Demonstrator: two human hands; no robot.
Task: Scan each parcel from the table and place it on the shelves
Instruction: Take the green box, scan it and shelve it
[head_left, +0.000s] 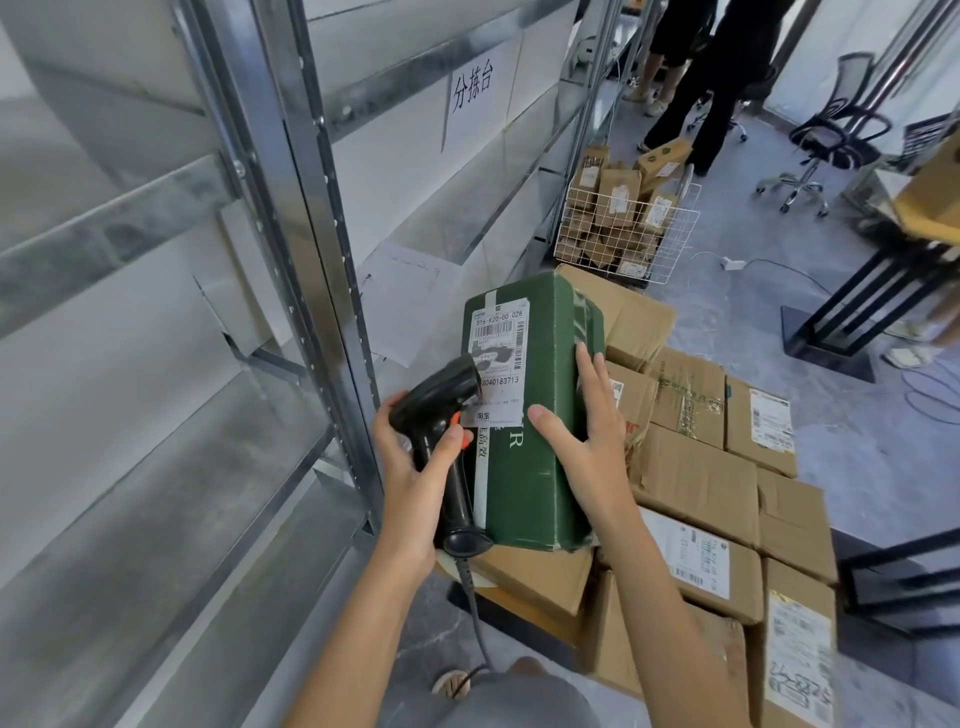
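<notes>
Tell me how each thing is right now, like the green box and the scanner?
Green box: tilted up on the brown parcels, label facing the scanner.
Scanner: gripped by the left hand, nose at the label.
Right hand: fingers flat on the box's side, thumb on its front.
Brown parcels: stacked, taped shut.
Wire basket: full of parcels.
Shelves: bare where visible.

Shelves (291, 218) left of stacked parcels (696, 467)

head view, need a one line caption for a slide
Left hand aims a black barcode scanner at the label of a green parcel steadied by the right hand, beside metal shelves.
</notes>
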